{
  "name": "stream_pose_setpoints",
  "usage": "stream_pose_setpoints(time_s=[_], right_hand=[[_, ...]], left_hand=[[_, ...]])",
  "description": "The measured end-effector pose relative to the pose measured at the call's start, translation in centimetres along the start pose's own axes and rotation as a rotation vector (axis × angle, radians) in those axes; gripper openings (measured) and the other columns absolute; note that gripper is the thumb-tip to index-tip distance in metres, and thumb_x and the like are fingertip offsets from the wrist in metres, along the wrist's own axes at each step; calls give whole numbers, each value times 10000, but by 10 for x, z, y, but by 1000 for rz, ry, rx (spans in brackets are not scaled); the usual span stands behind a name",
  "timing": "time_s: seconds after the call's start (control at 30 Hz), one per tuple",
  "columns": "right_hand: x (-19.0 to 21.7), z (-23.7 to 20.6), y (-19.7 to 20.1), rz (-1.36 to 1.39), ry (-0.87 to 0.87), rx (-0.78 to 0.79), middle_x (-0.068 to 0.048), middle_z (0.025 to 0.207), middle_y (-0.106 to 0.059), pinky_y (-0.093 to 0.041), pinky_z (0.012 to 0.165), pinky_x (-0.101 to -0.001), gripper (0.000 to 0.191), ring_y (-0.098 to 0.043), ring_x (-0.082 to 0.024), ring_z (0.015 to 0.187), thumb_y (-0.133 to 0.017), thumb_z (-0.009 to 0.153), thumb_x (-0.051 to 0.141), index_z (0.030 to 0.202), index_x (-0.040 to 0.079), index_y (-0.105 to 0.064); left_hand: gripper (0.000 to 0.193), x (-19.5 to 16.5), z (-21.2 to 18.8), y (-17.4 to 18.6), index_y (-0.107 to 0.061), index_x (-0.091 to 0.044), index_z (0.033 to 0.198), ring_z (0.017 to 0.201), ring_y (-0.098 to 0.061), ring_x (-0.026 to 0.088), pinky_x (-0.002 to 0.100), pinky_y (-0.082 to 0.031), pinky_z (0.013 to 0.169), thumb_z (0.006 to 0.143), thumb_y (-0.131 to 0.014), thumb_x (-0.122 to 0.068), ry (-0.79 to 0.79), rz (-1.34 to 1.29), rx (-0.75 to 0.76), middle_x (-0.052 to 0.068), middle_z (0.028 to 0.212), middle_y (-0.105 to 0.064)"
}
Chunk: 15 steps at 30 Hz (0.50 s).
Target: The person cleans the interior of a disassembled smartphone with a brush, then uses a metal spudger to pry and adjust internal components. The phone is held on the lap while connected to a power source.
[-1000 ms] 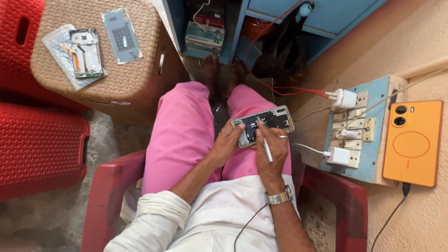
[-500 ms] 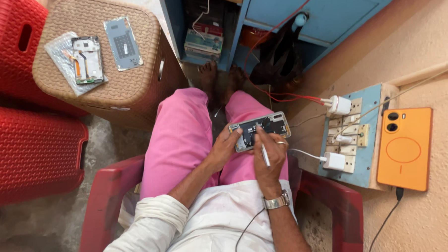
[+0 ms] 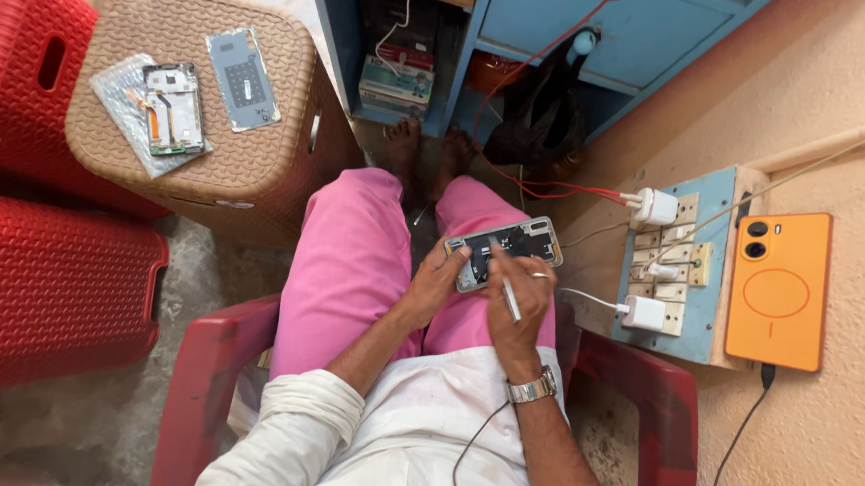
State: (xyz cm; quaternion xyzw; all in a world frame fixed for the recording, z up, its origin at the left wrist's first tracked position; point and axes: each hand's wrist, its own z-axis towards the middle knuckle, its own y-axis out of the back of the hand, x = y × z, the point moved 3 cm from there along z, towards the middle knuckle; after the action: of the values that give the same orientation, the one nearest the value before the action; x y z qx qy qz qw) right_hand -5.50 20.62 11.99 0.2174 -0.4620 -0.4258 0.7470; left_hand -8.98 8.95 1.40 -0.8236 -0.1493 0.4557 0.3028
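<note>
Opened phone (image 3: 505, 253) sits on your right thigh, your left hand (image 3: 434, 286) clamped on its near end, your right hand (image 3: 516, 302) pinching a thin tool (image 3: 507, 290) over it. Wicker stool (image 3: 258, 172) carries a phone frame (image 3: 172, 108) on a plastic bag (image 3: 125, 91), and a back cover (image 3: 243, 79). Blue shelf (image 3: 387, 24) holds boxes (image 3: 398, 79).
</note>
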Motion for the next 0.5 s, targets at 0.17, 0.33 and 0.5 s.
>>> stream_pose_setpoints(time_s=[0.17,0.33,0.5], right_hand=[[2,-5,-4,100,-7,146,-56,865,-708,-405,1112,-450,237,-646,-199,922,-692,986,123,1204,55,-755],[-8,-9,-8,96,-66,69,-68,904,-710,-415,1103,-432,234,-640,-206,941,-689,996,136,1212,74,-756],[1,-8,-3,105,-2,127,-58,857,-710,-386,1131,-451,243,-655,-202,944,-685,984,142,1202,61,-754]], left_hand=[[240,-1,-4,5,-565,-39,1218,926,-590,68,252,-540,809,1075,-525,-228,-100,115,-10,18,1049,-619],[244,4,2,8,-562,-37,1201,934,-606,77,254,-551,827,1080,-523,-245,-122,114,-6,29,1062,-628],[249,6,-4,4,-544,-68,1212,919,-601,72,255,-556,800,1060,-515,-263,-58,68,10,13,1044,-610]])
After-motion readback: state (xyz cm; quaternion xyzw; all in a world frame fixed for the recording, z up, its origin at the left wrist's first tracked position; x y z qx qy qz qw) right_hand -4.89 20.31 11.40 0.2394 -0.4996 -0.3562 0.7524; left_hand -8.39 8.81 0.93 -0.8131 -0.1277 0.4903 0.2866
